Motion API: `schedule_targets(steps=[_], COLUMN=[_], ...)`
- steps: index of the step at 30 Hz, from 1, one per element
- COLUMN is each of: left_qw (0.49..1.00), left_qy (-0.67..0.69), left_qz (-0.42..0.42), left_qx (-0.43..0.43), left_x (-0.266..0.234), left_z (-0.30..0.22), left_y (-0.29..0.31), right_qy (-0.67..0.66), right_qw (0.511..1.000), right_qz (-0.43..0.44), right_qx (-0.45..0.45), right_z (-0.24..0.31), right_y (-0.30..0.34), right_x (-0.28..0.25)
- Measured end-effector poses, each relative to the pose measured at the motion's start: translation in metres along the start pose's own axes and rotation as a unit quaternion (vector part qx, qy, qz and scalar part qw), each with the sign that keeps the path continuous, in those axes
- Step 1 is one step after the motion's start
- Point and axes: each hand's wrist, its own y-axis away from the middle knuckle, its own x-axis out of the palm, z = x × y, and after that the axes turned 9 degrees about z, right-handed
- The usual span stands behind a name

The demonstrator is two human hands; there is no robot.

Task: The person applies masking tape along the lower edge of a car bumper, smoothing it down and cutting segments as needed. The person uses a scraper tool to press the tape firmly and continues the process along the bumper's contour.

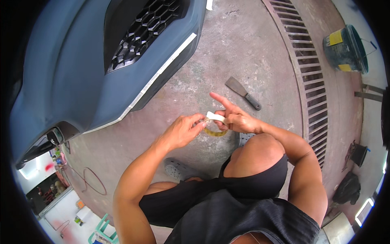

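Note:
In front of my knees, a roll of masking tape (215, 133) is held between my two hands, its yellowish ring showing below a pale upper stretch. The fingertips and thumb of my left hand (181, 131) pinch the near-left side of the roll. My right hand (239, 119) grips the other side with curled fingers, while its index finger points out, away from me. Beyond that hand a putty knife (243, 93) with a black handle lies on the concrete floor. A grey-blue car bumper (91, 87) fills the upper left, with a pale tape strip (162, 70) along its lower edge.
A floor drain grate (310, 77) curves down the right side. Past it stands a dark bucket (345, 49) with yellow labels. A black bag (348, 188) sits lower right. On the left are a thin hose (95, 179) and a green plastic stool (103, 229).

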Motion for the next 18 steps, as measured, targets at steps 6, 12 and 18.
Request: schedule_targets(steps=[6,12,18], left_qw=[0.99,0.97,0.96], left_qy=[-0.11,-0.106,0.021], left_qz=[-0.092,-0.171,-0.22], left_qx=[0.008,-0.134,-0.171], left_x=[-0.006,-0.056,-0.022], left_z=[0.035,0.066,0.124], left_y=[0.03,0.14,0.181], right_qy=[0.733,0.779,0.756], right_qw=[0.616,0.489,0.555], right_qz=[-0.274,-0.385,-0.307], right_qx=[-0.095,0.075,-0.161], right_z=[-0.029,-0.072,0.018], right_y=[0.001,0.037,0.001], right_x=[-0.074,-0.149,-0.121])
